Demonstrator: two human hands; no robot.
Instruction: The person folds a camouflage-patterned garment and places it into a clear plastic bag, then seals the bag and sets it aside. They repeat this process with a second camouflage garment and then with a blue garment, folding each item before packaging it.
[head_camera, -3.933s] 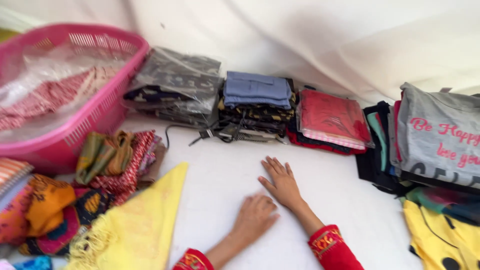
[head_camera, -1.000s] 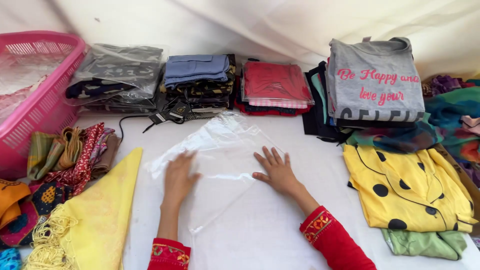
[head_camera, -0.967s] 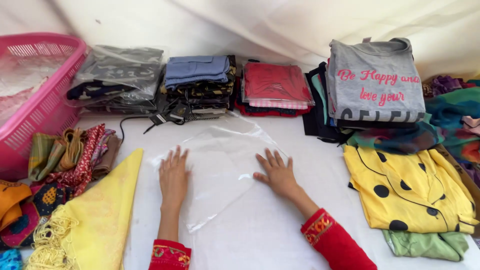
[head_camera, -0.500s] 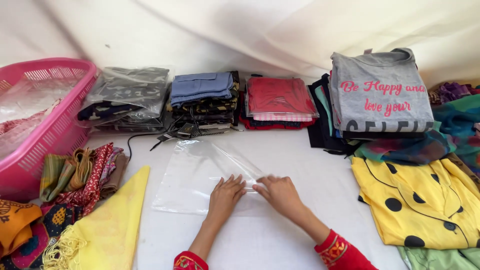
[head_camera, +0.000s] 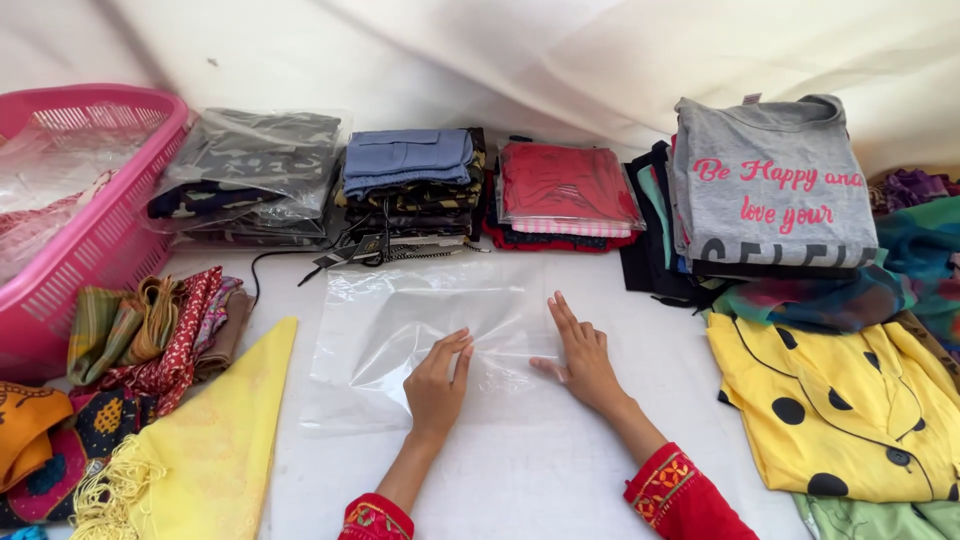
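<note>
Both hands are lying flat, palms down, with the fingers extended and gripping nothing. The left hand (head_camera: 437, 384) is pressing on the middle of a clear plastic bag (head_camera: 420, 335). The right hand (head_camera: 583, 357) is resting at the bag's right edge, its thumb pointing toward the left hand; whether all its fingers are on the film cannot be told.

The bag is lying spread on the white table cover (head_camera: 540, 470), directly under and ahead of the fingertips. It is probably very light, limp and slippery, wrinkling readily under the palms; an edge or corner pinched between thumb and finger would likely give the surest hold.

Beyond the bag, folded clothes (head_camera: 410, 175) are standing in stacks. A yellow cloth (head_camera: 215, 440) is lying to the left, a pink basket (head_camera: 95, 235) farther left, and a yellow dotted garment (head_camera: 850, 400) to the right.
</note>
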